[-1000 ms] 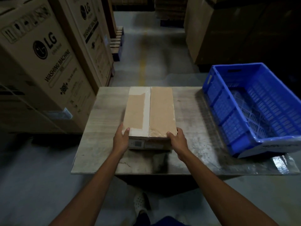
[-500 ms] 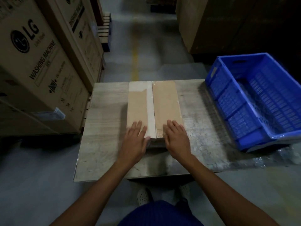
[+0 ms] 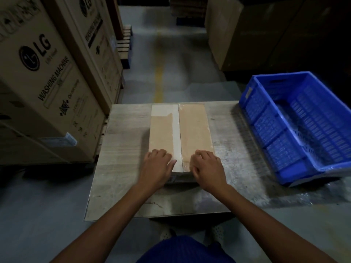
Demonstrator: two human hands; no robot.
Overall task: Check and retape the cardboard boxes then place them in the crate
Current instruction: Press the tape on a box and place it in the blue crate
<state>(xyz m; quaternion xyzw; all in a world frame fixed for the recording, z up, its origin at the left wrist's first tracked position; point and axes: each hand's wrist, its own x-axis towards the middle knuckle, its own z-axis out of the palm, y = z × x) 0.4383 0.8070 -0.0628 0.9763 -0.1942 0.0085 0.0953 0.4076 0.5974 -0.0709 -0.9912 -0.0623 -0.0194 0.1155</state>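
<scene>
A flat cardboard box lies in the middle of the low table, with brown tape on both flaps and a pale strip down its middle seam. My left hand rests on the box's near left corner, fingers curled, thumb on the pale strip. My right hand rests on the near right corner with its fingers curled down onto the tape. Neither hand holds anything. The blue plastic crate stands on the table's right end and looks empty.
Tall washing machine cartons stand close along the table's left side. More large cartons are stacked at the back right. An aisle with a yellow floor line runs away beyond the table.
My hands went from gripping the box's near end to lying flat on its top, and now the fingers have curled. The box was set down flat on the table.
</scene>
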